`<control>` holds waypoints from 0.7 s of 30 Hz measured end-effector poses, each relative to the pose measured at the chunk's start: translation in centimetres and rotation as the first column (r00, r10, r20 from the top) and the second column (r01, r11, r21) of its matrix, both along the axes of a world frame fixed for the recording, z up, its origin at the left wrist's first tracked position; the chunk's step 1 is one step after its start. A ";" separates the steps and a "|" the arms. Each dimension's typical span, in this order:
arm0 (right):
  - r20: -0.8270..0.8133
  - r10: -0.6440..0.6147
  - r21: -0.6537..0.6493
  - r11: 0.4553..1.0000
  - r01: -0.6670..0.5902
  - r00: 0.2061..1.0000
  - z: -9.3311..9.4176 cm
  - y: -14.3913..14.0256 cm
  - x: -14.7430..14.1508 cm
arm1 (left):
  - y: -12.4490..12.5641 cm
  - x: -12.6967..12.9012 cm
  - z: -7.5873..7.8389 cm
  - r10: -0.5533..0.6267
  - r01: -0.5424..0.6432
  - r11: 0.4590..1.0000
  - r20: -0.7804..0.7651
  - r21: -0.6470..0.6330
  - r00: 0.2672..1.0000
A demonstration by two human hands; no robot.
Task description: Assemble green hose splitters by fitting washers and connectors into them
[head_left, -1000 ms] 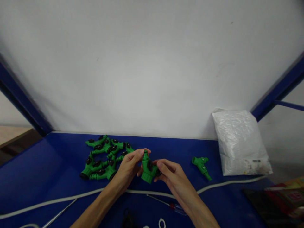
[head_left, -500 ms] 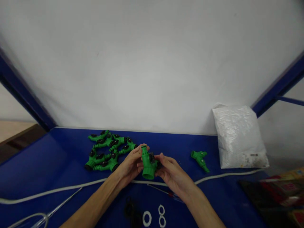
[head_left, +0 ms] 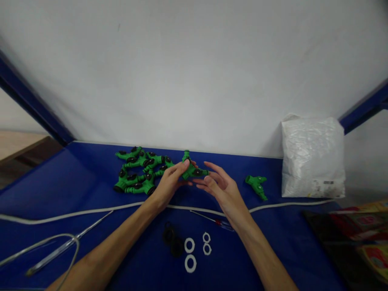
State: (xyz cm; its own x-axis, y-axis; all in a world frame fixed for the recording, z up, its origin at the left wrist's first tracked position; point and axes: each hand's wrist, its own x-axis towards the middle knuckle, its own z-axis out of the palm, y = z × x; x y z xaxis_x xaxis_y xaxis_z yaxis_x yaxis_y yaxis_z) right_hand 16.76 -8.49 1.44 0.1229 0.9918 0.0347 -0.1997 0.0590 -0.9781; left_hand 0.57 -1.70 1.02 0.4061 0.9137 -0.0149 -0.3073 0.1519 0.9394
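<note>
My left hand (head_left: 169, 182) pinches a green Y-shaped hose fitting (head_left: 191, 169) with black knobs, holding it out over the blue table toward the pile. My right hand (head_left: 218, 186) hovers just right of the fitting with fingers spread, holding nothing. A pile of several like green fittings (head_left: 140, 174) lies just left of my left hand. One more green fitting (head_left: 257, 185) lies alone to the right.
White rings (head_left: 190, 254) and black rings (head_left: 172, 240) lie near the front of the blue table (head_left: 75, 190). A red-handled screwdriver (head_left: 216, 220), a white cord (head_left: 60, 217) and a metal tool (head_left: 60, 247) cross the table. A white bag (head_left: 312, 157) leans at the back right.
My right hand let go of the fitting and opened. My left hand carried the fitting farther away, toward the pile. The view tilted down, showing the rings.
</note>
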 end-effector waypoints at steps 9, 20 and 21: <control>0.755 0.488 -0.201 0.807 -0.555 0.437 1.0 -3.4 0.3 | 1.3 -0.6 0.1 0.220 -0.209 0.972 0.106 -0.108 0.970; 0.747 0.594 -0.355 0.737 -0.575 0.300 1.4 -4.2 -1.3 | 1.0 -0.1 -0.1 0.051 -0.038 0.993 0.121 -0.113 0.991; 0.742 0.587 -0.346 0.749 -0.565 0.324 1.4 -4.1 -1.3 | 1.0 -0.1 -0.1 0.040 -0.026 0.993 0.129 -0.112 0.991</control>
State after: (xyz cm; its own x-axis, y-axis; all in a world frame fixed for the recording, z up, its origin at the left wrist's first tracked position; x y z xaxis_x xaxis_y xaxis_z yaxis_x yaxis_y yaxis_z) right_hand 15.48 -12.63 2.88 -0.5465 0.8046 -0.2322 0.6444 0.2268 -0.7303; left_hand 0.50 -0.73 0.90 0.3809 0.9223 -0.0650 -0.4327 0.2399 0.8690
